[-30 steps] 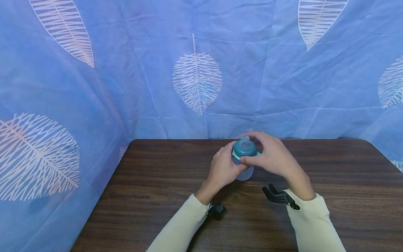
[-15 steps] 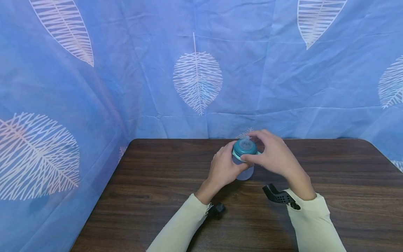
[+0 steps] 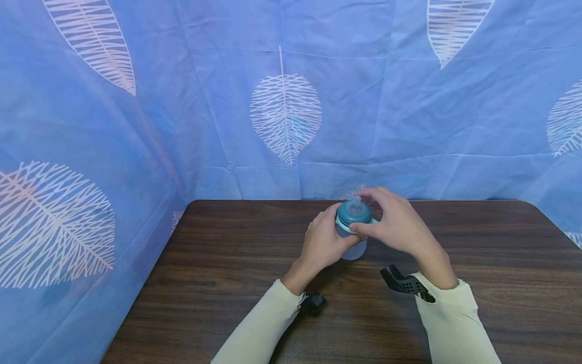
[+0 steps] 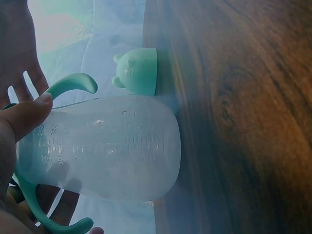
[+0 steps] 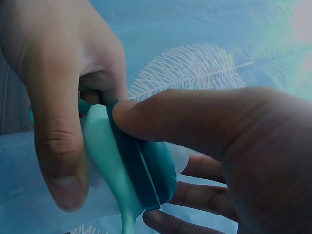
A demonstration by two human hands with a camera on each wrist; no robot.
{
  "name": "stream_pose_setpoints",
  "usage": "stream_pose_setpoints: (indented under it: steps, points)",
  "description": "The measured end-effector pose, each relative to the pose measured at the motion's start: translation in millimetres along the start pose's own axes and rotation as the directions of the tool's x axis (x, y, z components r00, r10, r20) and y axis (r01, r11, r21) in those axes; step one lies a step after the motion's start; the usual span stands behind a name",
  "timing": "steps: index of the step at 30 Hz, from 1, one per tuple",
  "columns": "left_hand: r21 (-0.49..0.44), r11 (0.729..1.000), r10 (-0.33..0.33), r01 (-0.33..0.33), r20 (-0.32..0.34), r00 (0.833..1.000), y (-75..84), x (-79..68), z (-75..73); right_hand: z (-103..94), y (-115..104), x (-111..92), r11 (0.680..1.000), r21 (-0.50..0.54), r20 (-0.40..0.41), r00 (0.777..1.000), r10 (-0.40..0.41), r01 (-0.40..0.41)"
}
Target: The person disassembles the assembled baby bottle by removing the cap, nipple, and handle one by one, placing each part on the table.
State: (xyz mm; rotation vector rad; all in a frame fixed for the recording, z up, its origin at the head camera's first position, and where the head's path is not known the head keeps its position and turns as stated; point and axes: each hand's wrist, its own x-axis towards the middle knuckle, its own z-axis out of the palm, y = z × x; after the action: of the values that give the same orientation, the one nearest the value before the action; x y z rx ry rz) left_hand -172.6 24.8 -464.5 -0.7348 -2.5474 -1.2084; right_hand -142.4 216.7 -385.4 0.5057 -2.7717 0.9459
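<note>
A clear baby bottle with measuring marks stands upright near the table's far edge. Its neck carries a mint handle ring, a teal collar and a clear nipple. From the left my left hand grips the bottle below the collar, its thumb across the upper body. On the other side my right hand holds the teal collar, with its thumb on the near edge and its fingers round the far side.
A mint cap with small ears stands on the table behind the bottle, seen in the left wrist view. The dark wooden table meets a blue leaf-patterned cloth at its far edge.
At the collar my right hand and thumb have shifted very slightly. The bottle and my left hand hold their place.
</note>
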Motion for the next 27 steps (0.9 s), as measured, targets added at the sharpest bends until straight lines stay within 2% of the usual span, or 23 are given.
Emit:
stream_pose_setpoints:
  steps: [15,27]
  points:
    - [0.004,1.0,-0.003,0.003,-0.002,1.0,0.9,0.6,0.5,-2.2,1.5,-0.3,0.997,0.073,0.039,0.999,-0.025,0.022]
    - [-0.009,1.0,-0.007,0.007,0.003,1.0,0.4,0.5,0.0,2.0,2.6,2.1,0.998,0.067,0.033,0.999,-0.008,0.005]
